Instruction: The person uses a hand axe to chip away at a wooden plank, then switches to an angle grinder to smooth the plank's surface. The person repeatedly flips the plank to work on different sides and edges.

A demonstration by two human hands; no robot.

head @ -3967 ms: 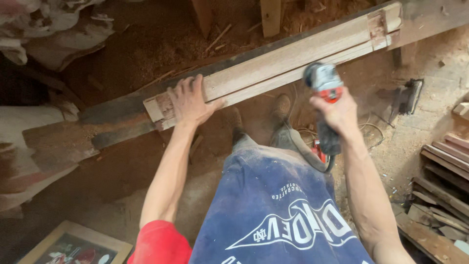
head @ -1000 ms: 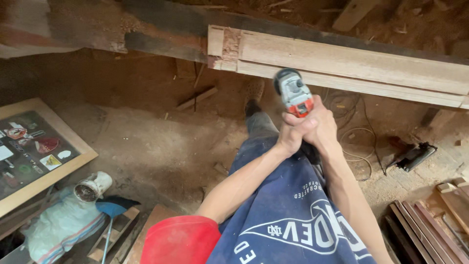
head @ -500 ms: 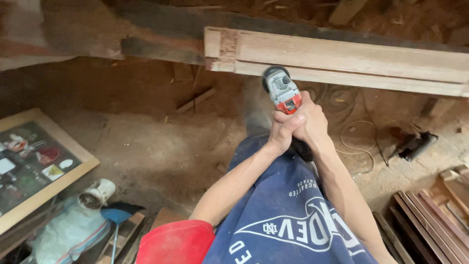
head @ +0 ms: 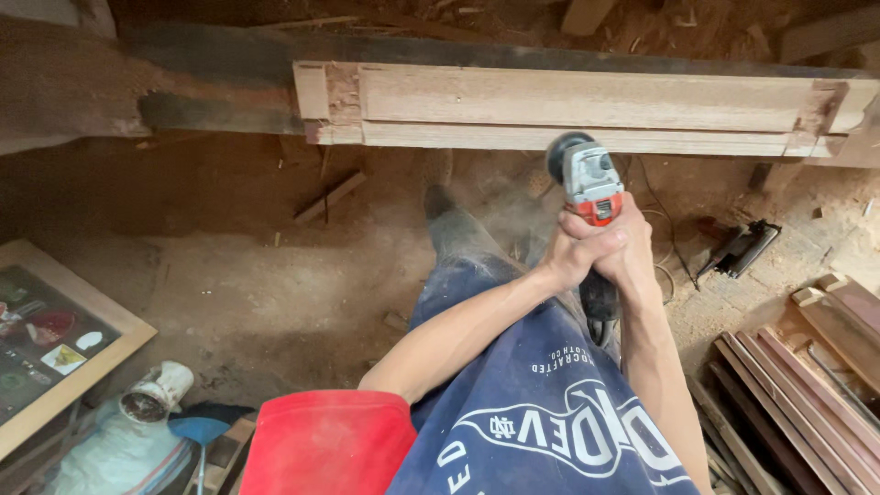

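Sawdust covers the dirt floor [head: 275,293] of this workshop. Both hands are clamped together on a grinder [head: 587,183] — the left hand [head: 573,252] wrapped over the right hand [head: 632,261] on its handle. Its head sits just below the long wooden frame [head: 587,105] at twelve o'clock. At four o'clock lie stacked boards [head: 807,367]; at eight o'clock, a framed picture [head: 55,344].

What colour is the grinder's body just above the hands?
Grey, with a red band, on the grinder; the head view shows it clearly.
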